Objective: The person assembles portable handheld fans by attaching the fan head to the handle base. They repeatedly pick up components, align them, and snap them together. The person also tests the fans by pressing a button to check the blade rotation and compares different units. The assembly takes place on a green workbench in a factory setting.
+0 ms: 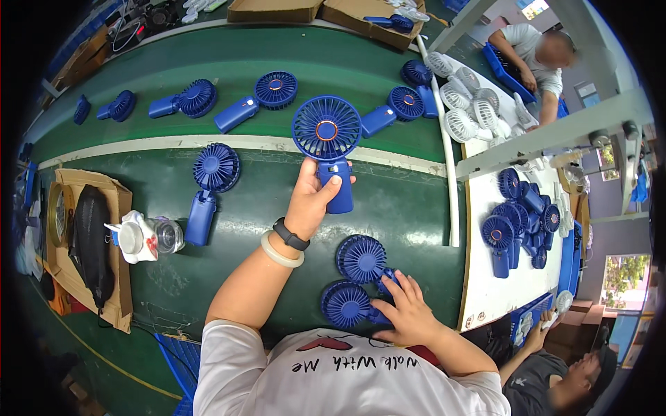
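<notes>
Above the dark green, smooth-topped workbench [395, 211], grips a dark-blue plastic handheld fan [328, 147] with a round slatted cage and orange-ringed hub in the left hand [309, 197], with thumb on the handle. Lays the right hand [411, 310], with fingers spread, over the handles of two more blue fans [361, 258] near the body; cannot tell whether grasping either. Has another blue fan [214, 170] lying farther left, near a clear, round jar [168, 236], and a line of similar fans [275, 90] on the green belt [208, 62] beyond.
</notes>
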{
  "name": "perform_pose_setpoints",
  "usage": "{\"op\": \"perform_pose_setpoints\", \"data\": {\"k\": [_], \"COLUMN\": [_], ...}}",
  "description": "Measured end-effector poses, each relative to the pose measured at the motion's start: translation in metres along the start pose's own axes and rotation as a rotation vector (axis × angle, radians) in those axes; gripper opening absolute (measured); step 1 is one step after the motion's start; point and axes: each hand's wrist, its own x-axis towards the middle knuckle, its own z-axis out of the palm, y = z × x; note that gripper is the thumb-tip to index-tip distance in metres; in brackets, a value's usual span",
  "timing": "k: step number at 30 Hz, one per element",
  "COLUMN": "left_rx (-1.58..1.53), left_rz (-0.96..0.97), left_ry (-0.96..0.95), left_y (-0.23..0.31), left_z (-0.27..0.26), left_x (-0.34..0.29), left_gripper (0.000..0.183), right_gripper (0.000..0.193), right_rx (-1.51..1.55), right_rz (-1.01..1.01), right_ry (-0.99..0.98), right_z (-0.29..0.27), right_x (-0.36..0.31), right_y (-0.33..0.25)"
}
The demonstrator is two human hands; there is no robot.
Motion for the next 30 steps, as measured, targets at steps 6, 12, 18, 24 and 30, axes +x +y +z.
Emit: {"op": "perform_pose_setpoints", "data": {"k": [6, 12, 18, 24, 30], "left_rx": [0.011, 0.088, 0.098, 0.064, 0.012], "left_rz": [0.004, 0.051, 0.02, 0.018, -0.04], "left_ry": [-0.052, 0.026, 0.103, 0.189, 0.196], "left_y": [0.007, 0.017, 0.02, 0.02, 0.017], "left_z": [0.005, 0.005, -0.002, 0.005, 0.001], "left_x": [-0.009, -0.037, -0.062, -0.076, -0.065], "left_gripper": [0.047, 0.045, 0.046, 0.044, 0.044], "right_gripper": [0.062, 0.06, 0.045, 0.032, 0.029], "right_rx": [-0.118, -0.23, -0.113, 0.112, 0.754], "right_rz": [0.112, 0.248, 0.327, 0.411, 0.47], "right_ry": [0.157, 0.428, 0.512, 0.368, 0.337], "right_z": [0.016, 0.007, 0.009, -0.009, 0.006], "right_x": [0.011, 0.024, 0.025, 0.026, 0.019], "right_y": [0.016, 0.045, 0.042, 0.044, 0.056]}}
